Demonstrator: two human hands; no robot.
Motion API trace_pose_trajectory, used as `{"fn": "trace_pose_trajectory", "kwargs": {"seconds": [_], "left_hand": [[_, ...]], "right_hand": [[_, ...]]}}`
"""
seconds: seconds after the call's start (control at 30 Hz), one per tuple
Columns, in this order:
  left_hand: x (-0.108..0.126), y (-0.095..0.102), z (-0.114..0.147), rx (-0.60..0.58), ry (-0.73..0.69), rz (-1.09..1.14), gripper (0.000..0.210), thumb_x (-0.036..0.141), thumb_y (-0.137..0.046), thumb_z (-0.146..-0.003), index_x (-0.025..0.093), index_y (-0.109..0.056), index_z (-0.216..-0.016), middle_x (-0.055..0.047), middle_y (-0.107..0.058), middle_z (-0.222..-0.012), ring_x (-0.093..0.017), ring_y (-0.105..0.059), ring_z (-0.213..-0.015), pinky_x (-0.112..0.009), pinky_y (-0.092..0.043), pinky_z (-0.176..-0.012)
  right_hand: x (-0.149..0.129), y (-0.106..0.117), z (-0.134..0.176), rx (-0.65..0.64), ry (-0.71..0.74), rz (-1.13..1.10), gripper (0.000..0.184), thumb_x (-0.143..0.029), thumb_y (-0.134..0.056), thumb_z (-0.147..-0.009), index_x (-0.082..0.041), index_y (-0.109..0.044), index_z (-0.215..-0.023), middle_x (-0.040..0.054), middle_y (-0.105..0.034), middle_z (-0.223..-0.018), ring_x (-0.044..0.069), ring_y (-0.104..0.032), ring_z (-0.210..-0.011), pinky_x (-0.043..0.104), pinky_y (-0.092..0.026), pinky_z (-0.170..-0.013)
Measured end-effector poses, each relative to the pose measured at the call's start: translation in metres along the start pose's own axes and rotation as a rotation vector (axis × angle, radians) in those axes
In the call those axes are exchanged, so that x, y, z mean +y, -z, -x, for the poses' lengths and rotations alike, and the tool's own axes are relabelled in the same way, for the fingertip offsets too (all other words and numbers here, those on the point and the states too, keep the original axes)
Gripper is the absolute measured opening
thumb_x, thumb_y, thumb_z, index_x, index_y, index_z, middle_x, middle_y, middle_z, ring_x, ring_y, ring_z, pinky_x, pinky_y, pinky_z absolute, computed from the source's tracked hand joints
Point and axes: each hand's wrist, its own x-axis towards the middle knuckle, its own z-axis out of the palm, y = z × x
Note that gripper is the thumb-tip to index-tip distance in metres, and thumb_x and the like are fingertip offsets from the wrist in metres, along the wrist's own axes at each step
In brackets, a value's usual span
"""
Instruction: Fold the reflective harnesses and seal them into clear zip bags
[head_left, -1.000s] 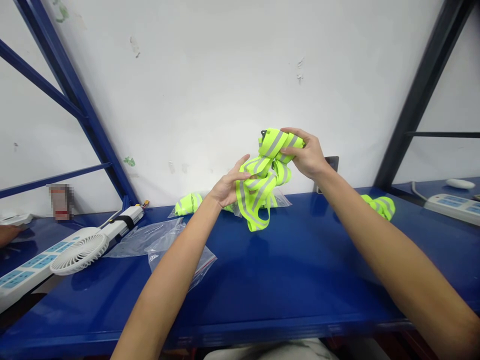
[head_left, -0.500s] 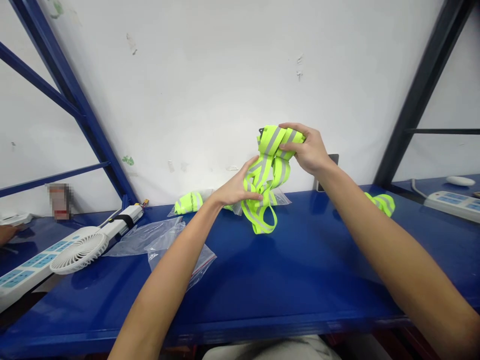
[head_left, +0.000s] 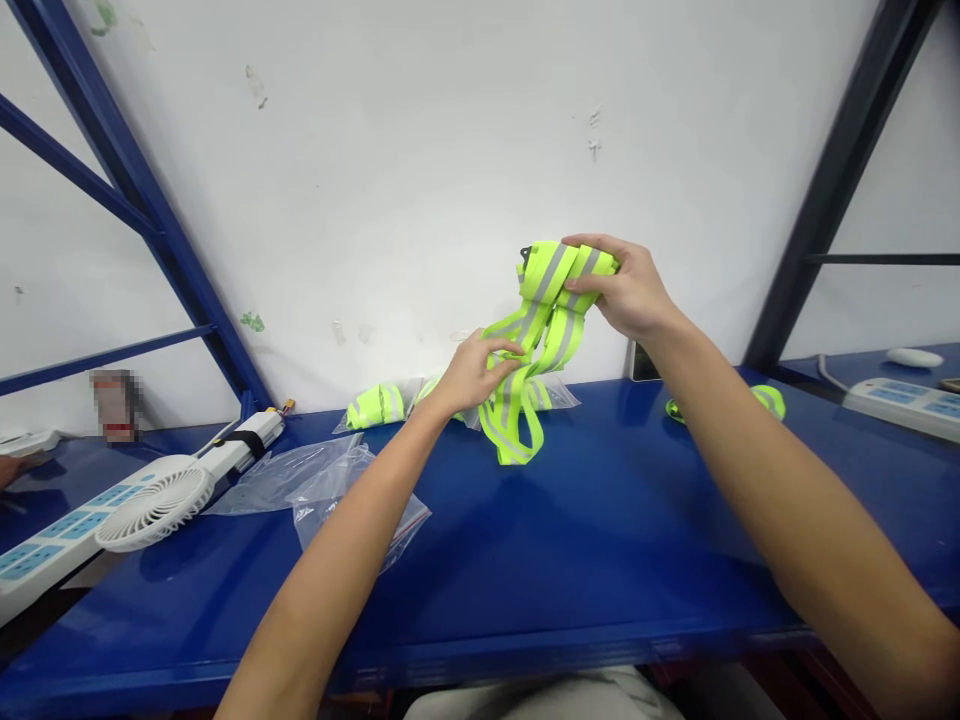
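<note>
A fluorescent yellow-green reflective strap (head_left: 551,275) with a grey stripe hangs above the blue table, its upper part folded into a bundle. My right hand (head_left: 634,290) grips that bundle from the right, thumb in front. Lower down, my left hand (head_left: 471,372) has its thumb and fingers closed on the hanging loops. A small black clip (head_left: 525,255) shows at the bundle's upper left corner. Behind my left hand lies another bundled reflective strap (head_left: 375,406) in clear plastic, with more bagged straps partly hidden beside it. A loose strap (head_left: 770,400) rests beyond my right forearm.
Clear zip bags (head_left: 322,490) lie on the blue table (head_left: 570,570) beside my left forearm. Further left are a white fan (head_left: 156,510) and a power strip (head_left: 71,530). A dark-edged device (head_left: 643,362) leans on the wall. Another person's hand (head_left: 13,468) shows at the far left.
My left hand has shifted its grip on the hanging loops, its fingers now in front of them. The bundle in my right hand has risen slightly.
</note>
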Motion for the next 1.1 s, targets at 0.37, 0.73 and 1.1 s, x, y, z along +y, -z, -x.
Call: {"fn": "trace_pose_trajectory", "kwargs": {"seconds": [0.37,0.73,1.1], "left_hand": [[0.008,-0.011,0.005,0.341,-0.417,-0.335,0.018,0.025,-0.046,-0.099,0.019,-0.06,-0.089,-0.008,-0.065,-0.089,-0.021,-0.061,-0.09,-0.037,-0.052,-0.084],[-0.004,-0.044,0.009,0.015,-0.144,-0.247,0.023,0.023,-0.045,-0.098,0.019,-0.058,-0.116,-0.009,-0.07,-0.104,-0.023,-0.065,-0.09,-0.036,-0.051,-0.079],[-0.006,-0.063,0.027,0.174,-0.227,-0.45,0.039,0.029,-0.051,-0.094,0.029,-0.059,-0.133,-0.007,-0.075,-0.108,-0.031,-0.059,-0.112,-0.049,-0.032,-0.094]], "right_hand": [[-0.004,-0.01,0.006,-0.138,0.042,0.134,0.046,-0.025,-0.075,-0.066,-0.028,-0.071,-0.112,0.0014,-0.069,-0.108,0.031,-0.064,-0.104,0.049,-0.054,-0.09],[-0.01,-0.019,0.014,-0.208,-0.11,-0.081,0.048,-0.021,-0.077,-0.063,-0.023,-0.069,-0.11,0.003,-0.066,-0.094,0.026,-0.066,-0.09,0.042,-0.057,-0.077],[-0.008,-0.021,0.012,-0.158,-0.093,-0.096,0.053,-0.023,-0.078,-0.062,-0.027,-0.068,-0.113,0.0006,-0.067,-0.088,0.027,-0.067,-0.09,0.045,-0.058,-0.079]]}}
